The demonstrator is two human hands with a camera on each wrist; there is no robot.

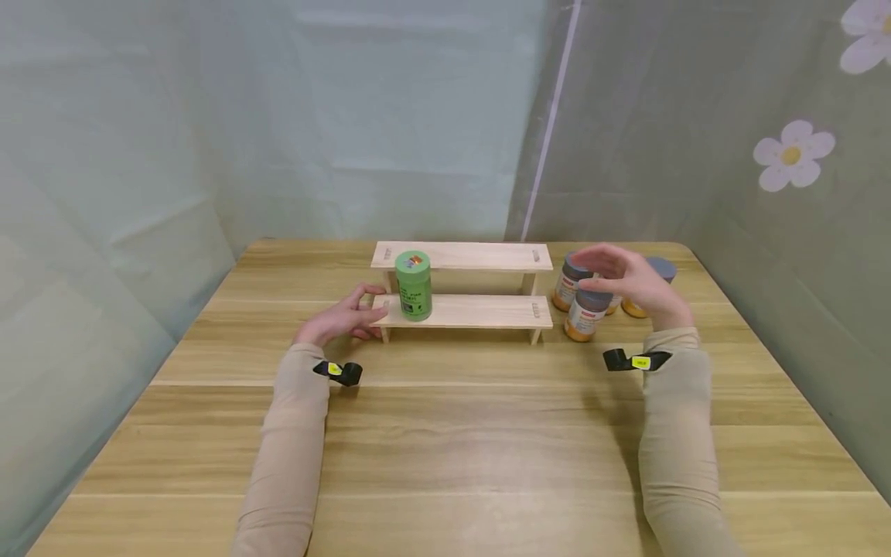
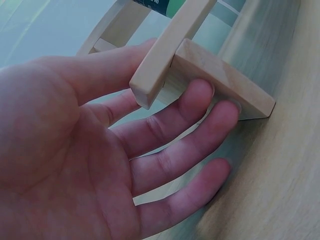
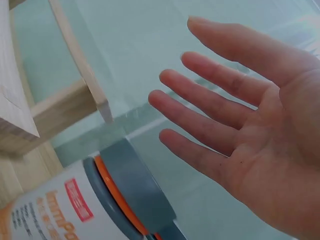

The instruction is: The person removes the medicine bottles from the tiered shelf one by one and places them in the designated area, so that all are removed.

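A two-tier wooden shelf (image 1: 480,311) stands toward the back of the table. My left hand (image 1: 339,319) holds its lower left end; in the left wrist view the thumb lies along the board and two fingertips touch the short leg (image 2: 225,75). Close by on the lower tier, a green lidded jar (image 1: 414,290) stands upright. Over at the right, my right hand (image 1: 636,288) hovers above several grey-lidded jars, its fingers spread and holding nothing. The nearest jar (image 1: 583,317) has a white and orange label, seen below the hand in the right wrist view.
Another grey-lidded jar (image 1: 569,285) stands against the shelf's right side, and one more (image 1: 661,271) is partly behind the right hand. The wooden table (image 1: 459,449) reaches back to a pale curtain (image 1: 362,116).
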